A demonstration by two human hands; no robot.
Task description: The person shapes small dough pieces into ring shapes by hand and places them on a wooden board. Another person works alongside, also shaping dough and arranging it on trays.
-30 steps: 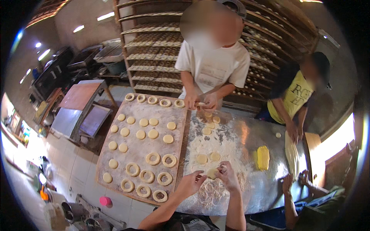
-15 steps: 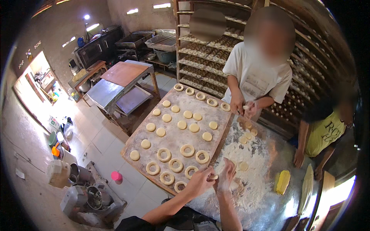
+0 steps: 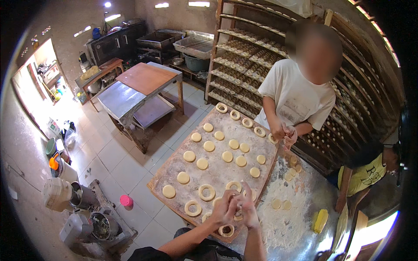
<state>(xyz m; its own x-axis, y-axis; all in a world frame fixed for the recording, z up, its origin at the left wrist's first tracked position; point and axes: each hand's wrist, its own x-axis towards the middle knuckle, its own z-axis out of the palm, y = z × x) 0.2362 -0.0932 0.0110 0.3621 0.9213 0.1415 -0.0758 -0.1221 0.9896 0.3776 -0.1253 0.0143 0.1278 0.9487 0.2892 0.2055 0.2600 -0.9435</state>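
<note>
My left hand [image 3: 224, 209] and my right hand [image 3: 249, 208] meet above the near right part of a floured wooden board [image 3: 174, 201]. The left fingers are curled in; whatever they may hold is hidden. The right hand has its fingers stretched upward and touches the left. Beneath and around them lie pale dough rings, among them a ring [image 3: 207, 187] left of my hands and another ring [image 3: 226, 235] close to my wrists. Farther up the board are several flat round dough pieces [image 3: 183, 177]. Two dough discs [image 3: 276, 204] rest on flour to the right.
Across the metal table [image 3: 300, 182], a person in a white shirt [image 3: 300, 91] works with both hands. Another person in yellow [image 3: 370, 174] stands at the right. A yellow block [image 3: 320, 220] lies near the right edge. Racks of dough [image 3: 244, 65] stand behind; a low table [image 3: 135, 93] is farther left.
My hands have come up and closer together over the board's rings. The dough piece that showed in my left fingers is out of sight. The whole view has shifted.
</note>
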